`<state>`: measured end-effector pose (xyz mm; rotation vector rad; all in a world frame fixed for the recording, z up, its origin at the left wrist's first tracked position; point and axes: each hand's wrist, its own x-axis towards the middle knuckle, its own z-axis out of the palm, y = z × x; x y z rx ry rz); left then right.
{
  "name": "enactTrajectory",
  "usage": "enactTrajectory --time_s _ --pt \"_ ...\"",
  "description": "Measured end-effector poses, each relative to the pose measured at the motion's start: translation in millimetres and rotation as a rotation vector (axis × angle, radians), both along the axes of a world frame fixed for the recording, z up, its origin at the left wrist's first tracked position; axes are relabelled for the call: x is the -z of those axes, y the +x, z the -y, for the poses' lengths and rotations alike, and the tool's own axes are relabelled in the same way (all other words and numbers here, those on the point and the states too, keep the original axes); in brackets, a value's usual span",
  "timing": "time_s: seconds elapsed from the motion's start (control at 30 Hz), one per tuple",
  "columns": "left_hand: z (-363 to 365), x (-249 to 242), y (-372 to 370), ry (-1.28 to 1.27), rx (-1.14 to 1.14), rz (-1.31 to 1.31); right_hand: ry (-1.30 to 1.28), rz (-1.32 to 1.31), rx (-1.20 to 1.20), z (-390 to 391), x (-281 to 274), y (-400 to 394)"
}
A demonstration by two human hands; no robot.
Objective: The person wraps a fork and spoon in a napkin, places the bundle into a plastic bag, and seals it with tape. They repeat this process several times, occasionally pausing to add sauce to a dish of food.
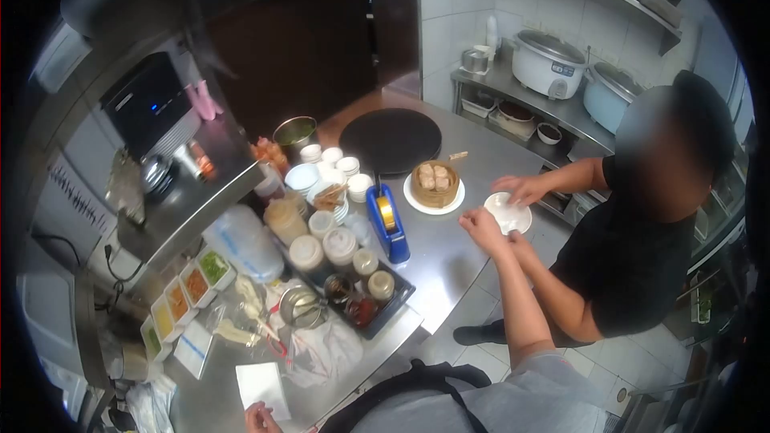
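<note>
At the lower left edge, my left hand (261, 418) is partly in view, its fingers closed at the lower edge of a white sheet of paper (262, 389). My right hand (481, 228) reaches out over the counter's right edge with its fingers drawn together; what they hold, if anything, is too small to make out. Just beyond it, a co-worker's hands hold a white bowl (513, 215). Left of that bowl, a bamboo steamer (438, 202) with several dumplings (435, 176) stands on a white plate (413, 197).
A blue tape dispenser (391, 232) stands by a tray of jars (341, 244). A round black griddle plate (391, 139) lies behind. Topping containers (192, 282), red-handled scissors (277, 345) and plastic bags are at left. The co-worker in black (642, 256) stands right, near rice cookers (548, 64).
</note>
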<state>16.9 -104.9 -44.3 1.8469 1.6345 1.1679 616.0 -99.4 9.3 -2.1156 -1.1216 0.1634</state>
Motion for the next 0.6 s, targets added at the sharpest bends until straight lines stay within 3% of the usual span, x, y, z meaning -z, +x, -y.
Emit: enactTrajectory --time_s 0.03,0.1,0.17,0.3,0.37,0.43,0.47,0.53,0.6 --pt "0.6 -0.4 7.3 0.052 -0.056 -0.016 0.001 -0.006 0.003 -6.2 11.4 12.0" --pt "-4.4 -13.8 24.1 -0.013 -0.056 -0.051 -0.089 -0.269 -0.075 -22.3 20.9 13.1" --pt "-10.6 -21.5 34.6 -0.035 0.024 -0.078 -0.016 -0.208 -0.11 -33.8 35.7 22.9" --pt "-28.2 -35.5 50.8 -0.021 0.057 -0.117 0.422 -0.137 0.022 -79.8 53.4 92.7" --pt "-34.9 -35.5 55.4 -0.011 0.069 -0.107 0.358 -0.161 0.238 -96.9 47.7 142.8" --pt "-38.8 -30.9 55.3 -0.018 0.069 -0.103 0.278 -0.024 0.387 -117.2 73.2 198.8" --pt "-40.4 -27.9 54.9 -0.027 0.072 -0.103 0.281 -0.019 0.375 -125.2 86.2 217.4" --pt "-41.6 -26.2 53.3 -0.047 0.047 -0.09 -0.127 -0.009 0.425 -145.2 99.3 243.5" --pt "-40.1 -30.2 52.1 -0.049 0.036 -0.11 -0.229 0.052 0.388 -143.1 83.5 235.1"
